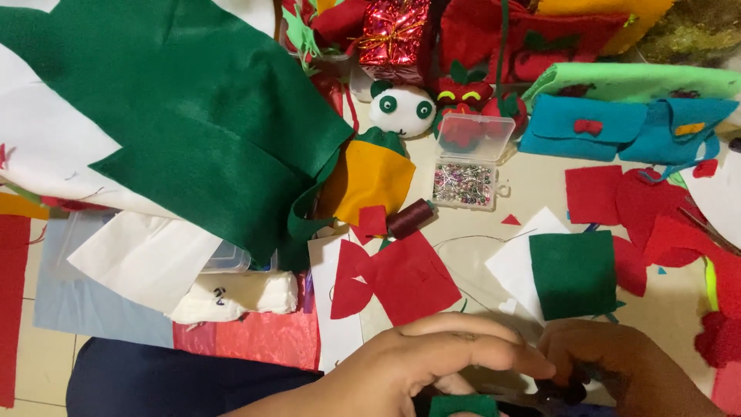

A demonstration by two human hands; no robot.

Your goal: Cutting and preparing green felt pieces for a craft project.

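My left hand (pixel 421 363) lies at the bottom middle, fingers curled around a small green felt piece (pixel 463 405) at the frame's lower edge. Right beside it, my right hand (pixel 617 363) is closed on a dark tool (pixel 567 391), probably scissors, mostly hidden under the fingers. The two hands touch each other. Just above them lie a red felt square (pixel 409 278), two red curved cutouts (pixel 349 282) on white paper, and a green felt square (pixel 573 274) on a white felt piece.
A large green felt sheet (pixel 193 116) covers the upper left. A dark red thread spool (pixel 411 218), an open clear box of pins (pixel 463 185), a panda-face plush (pixel 401 110), blue felt pouches (pixel 625 127) and scattered red felt pieces (pixel 641 205) crowd the surface.
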